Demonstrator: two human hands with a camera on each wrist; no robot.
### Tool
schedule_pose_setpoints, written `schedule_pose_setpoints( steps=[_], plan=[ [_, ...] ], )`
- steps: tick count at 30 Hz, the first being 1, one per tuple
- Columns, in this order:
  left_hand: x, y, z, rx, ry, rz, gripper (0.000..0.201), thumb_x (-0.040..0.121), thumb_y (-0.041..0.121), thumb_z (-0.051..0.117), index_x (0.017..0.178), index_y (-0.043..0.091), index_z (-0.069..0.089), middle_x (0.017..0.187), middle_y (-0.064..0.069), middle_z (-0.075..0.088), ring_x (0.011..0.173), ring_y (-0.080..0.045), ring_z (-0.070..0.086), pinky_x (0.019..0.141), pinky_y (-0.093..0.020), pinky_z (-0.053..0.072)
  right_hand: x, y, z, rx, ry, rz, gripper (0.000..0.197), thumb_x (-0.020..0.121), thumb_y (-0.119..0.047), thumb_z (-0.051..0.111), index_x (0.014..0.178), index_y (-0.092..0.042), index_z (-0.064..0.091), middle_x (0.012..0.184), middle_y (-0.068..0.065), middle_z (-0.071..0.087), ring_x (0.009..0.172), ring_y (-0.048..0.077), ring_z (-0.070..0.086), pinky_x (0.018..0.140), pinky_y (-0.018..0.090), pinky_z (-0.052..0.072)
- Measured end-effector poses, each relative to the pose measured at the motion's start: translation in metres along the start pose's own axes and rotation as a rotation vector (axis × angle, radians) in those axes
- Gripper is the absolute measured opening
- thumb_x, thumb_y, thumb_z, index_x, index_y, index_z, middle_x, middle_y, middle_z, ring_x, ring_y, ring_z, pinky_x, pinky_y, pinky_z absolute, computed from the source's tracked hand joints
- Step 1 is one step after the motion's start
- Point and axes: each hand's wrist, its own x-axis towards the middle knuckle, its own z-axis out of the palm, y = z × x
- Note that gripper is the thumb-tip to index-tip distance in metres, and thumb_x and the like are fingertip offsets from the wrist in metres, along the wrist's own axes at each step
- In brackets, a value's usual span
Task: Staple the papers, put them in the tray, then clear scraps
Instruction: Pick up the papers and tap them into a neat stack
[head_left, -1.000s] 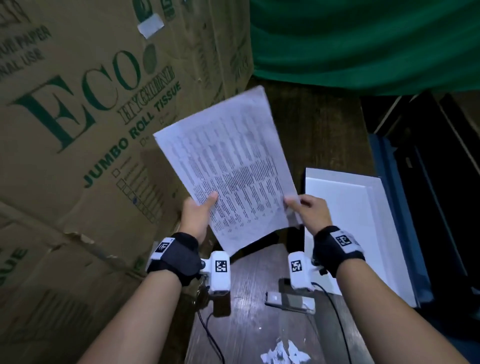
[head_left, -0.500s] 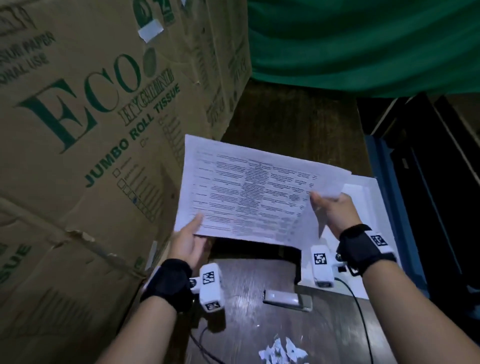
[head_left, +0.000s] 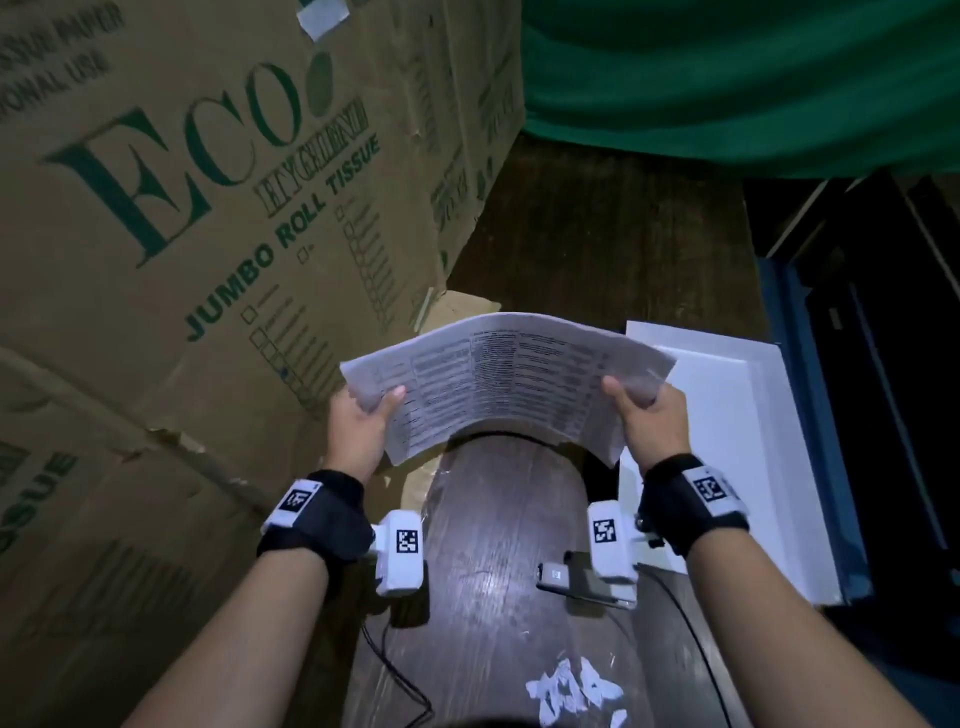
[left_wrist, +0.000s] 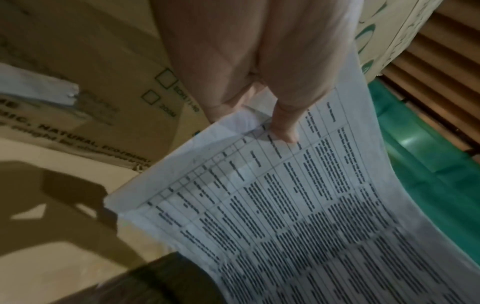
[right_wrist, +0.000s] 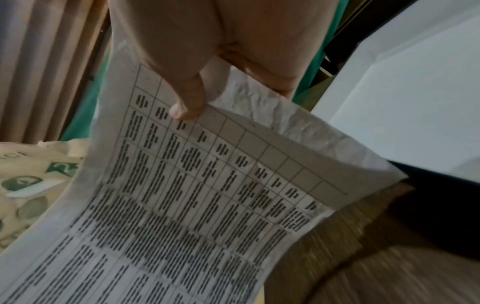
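Note:
The printed papers (head_left: 498, 379) arch upward in the air between both hands, above the dark wooden table (head_left: 493, 597). My left hand (head_left: 363, 415) pinches their left edge, thumb on top (left_wrist: 283, 127). Their right edge is pinched by my right hand (head_left: 644, 410), thumb on the printed side (right_wrist: 187, 107). The white tray (head_left: 727, 415) lies on the table to the right, just beyond the right hand. A silver stapler (head_left: 566, 577) lies on the table below the papers, partly hidden by the right wrist camera. White paper scraps (head_left: 571, 691) lie near the table's front edge.
Large cardboard boxes (head_left: 182, 234) marked ECO stand close along the left side. A green cloth (head_left: 727, 78) hangs at the back. Dark furniture with a blue edge (head_left: 810, 415) borders the tray on the right. Cables (head_left: 395, 675) run from the wrist cameras across the table.
The papers turned from upright to lying sideways, came down lower over the table and now bow upward between the hands. Both hands kept their hold throughout.

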Motion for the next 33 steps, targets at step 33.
schedule_pose_setpoints(
  steps=[33],
  plan=[
    [-0.014,0.08,0.019,0.474,-0.004,0.464,0.078,0.078,0.033,0.074,0.142,0.033,0.03,0.149,0.0,0.035,0.138,-0.016,0.03,0.114,-0.037,0.023,0.009,-0.136,0.017,-0.95,-0.262,-0.519,0.025,0.08,-0.002,0.056,0.066,-0.021,0.059,0.075,0.0,0.065,0.081,0.025,0.062,0.076,0.04,0.049]
  ],
)
